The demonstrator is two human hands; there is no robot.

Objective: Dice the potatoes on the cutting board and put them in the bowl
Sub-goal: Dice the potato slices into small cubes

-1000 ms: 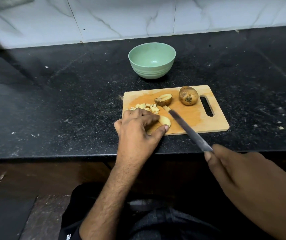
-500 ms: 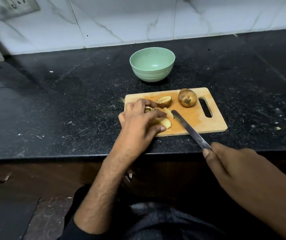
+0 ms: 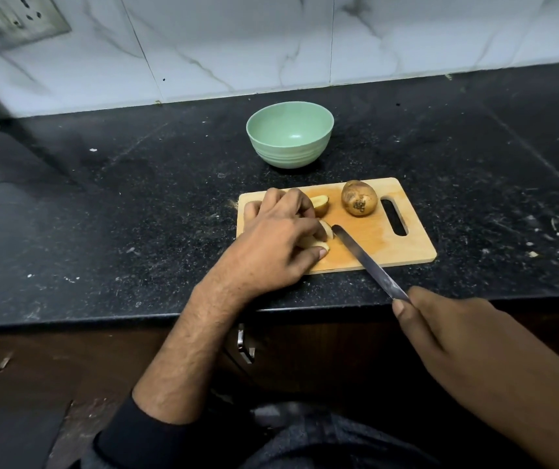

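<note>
Potatoes sit on the board [image 3: 403, 255], which lies on the black counter [image 3: 136, 214] near its front edge. Behind it, apart from it, stands the green bowl [image 3: 290, 138], nothing visible inside. The whole potato [image 3: 359, 198] rests by the handle slot: firm and round, likely to roll, so it wants halving and laying flat side down. A half [image 3: 320, 204] lies beside it. The left hand [image 3: 278, 245] covers the board's left part, fingers curled over a pale cut piece [image 3: 320, 240], thumb at its near end. Its wet cut face is probably slippery, so pinning from above with fingertips tucked back suits it. The right hand [image 3: 447, 336] clamps the knife [image 3: 366, 262] handle, blade tip just beside that piece.
</note>
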